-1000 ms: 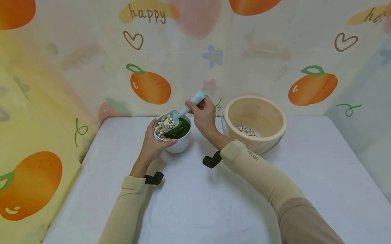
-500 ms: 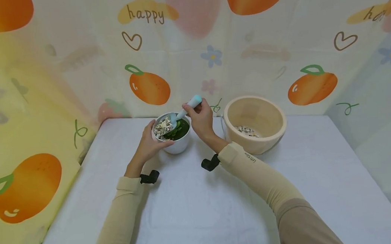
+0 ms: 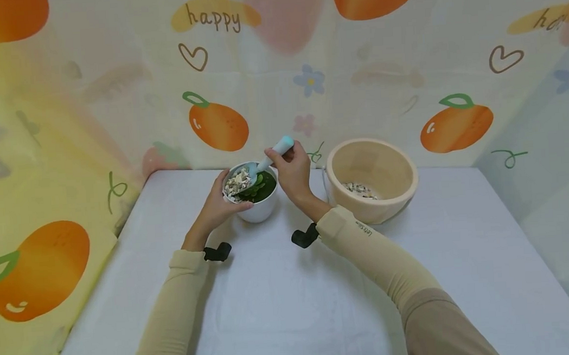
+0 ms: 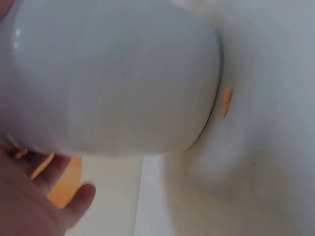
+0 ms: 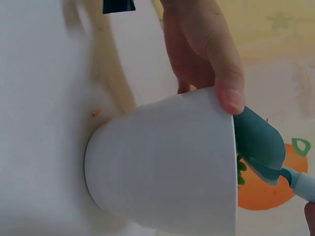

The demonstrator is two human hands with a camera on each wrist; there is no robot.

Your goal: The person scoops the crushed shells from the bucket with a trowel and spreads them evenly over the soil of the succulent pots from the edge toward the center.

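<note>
A white flower pot stands upright at the back of the table, with a green succulent and pale gravel inside. My left hand grips it at the left of its rim, the thumb lying along the near side. In the right wrist view that thumb presses on the pot's rim. My right hand pinches the handle of a small blue-green trowel above the pot's right side. The trowel's scoop slants into the pot's mouth, over the gravel and beside the leaves.
Right of the pot stands a large beige tub with a little gravel on its bottom. A small orange bit lies on the white tabletop near the pot's base. A printed curtain rises behind.
My right hand has moved slightly left with the trowel, whose handle now sits a little lower. My left hand stays on the pot, its wrist shifted slightly left.
</note>
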